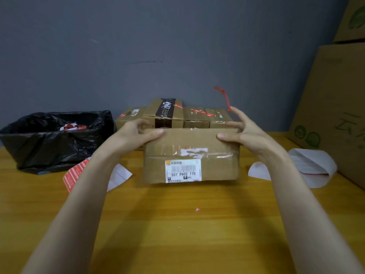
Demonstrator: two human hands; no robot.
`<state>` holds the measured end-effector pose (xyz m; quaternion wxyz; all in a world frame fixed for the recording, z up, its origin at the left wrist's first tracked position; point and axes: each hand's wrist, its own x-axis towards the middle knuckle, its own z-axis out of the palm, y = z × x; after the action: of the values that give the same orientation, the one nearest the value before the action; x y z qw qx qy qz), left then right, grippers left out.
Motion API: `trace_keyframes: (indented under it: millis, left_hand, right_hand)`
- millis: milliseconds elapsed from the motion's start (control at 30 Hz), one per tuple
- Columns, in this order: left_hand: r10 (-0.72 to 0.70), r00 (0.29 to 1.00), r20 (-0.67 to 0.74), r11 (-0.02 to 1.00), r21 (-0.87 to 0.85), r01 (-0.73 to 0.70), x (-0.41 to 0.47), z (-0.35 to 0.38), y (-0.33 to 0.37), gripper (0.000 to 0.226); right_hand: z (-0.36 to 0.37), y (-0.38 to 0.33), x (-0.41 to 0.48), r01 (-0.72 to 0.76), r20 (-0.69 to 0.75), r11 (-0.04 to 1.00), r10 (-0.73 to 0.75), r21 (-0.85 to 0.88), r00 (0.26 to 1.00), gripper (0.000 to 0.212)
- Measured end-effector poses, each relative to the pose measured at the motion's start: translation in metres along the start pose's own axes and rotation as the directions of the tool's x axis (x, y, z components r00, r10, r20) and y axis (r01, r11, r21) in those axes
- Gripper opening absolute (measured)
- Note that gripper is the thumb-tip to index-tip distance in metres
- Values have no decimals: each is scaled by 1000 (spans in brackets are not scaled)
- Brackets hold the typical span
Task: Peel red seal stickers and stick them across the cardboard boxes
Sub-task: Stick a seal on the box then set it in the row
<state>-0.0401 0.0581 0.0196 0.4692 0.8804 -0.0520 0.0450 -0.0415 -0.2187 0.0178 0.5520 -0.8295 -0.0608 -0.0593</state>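
Two bare forearms reach out over the yellow wooden table (177, 234) to a cardboard box (215, 171) held between both hands at the middle of the view. Its face with the white shipping label (183, 171) and strips of clear tape is turned towards the camera. Whether its lower edge rests on the table cannot be told.

At the box's upper left corner, the left hand (136, 133) grips it, thumb flat along the front and fingers curled over the top edge. Gripping the upper right corner the same way, the right hand (243, 131) has its thumb on the front and its lower fingers behind. Its forefinger points upward, apart from the cardboard. A red seal sticker (224, 97) clings to that fingertip and curls up and to the left in the air, above the box's right end and not touching it.

Just behind the held box stands a row of smaller boxes (195, 115), several with red stickers across their tops. A bin lined with a black bag (49, 139) sits at the far left, red-and-white scraps inside. A red sticker sheet (73, 175) lies beneath the left forearm, and white backing paper (314, 167) lies right of the right wrist. A tiny red scrap (197, 209) lies on the table in front of the box. Large cartons (331, 107) stand at the right edge.
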Motion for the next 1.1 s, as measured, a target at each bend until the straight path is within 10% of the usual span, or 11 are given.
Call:
trace_keyframes:
  millis: [267,733,967,1100]
  left_hand:
    - [-192,938,289,965,230,127,-4,-2,-6,64]
    - [-271,927,260,926,333,177,5,14,-20,44]
    - [87,996,14,966,243,-88,6,10,-8,39]
    - [183,982,46,983,-12,-182,-9,14,23,43]
  right_hand:
    - [-8,-1,-7,-188,117,966,210,-179,971,92]
    - [11,4,-5,-230,160,911,298,-343,941,98]
    - [9,-16,-2,15,-59,950,-35,-311,998,6]
    - [17,-32,-9,74,24,931,-70,-357,997,10]
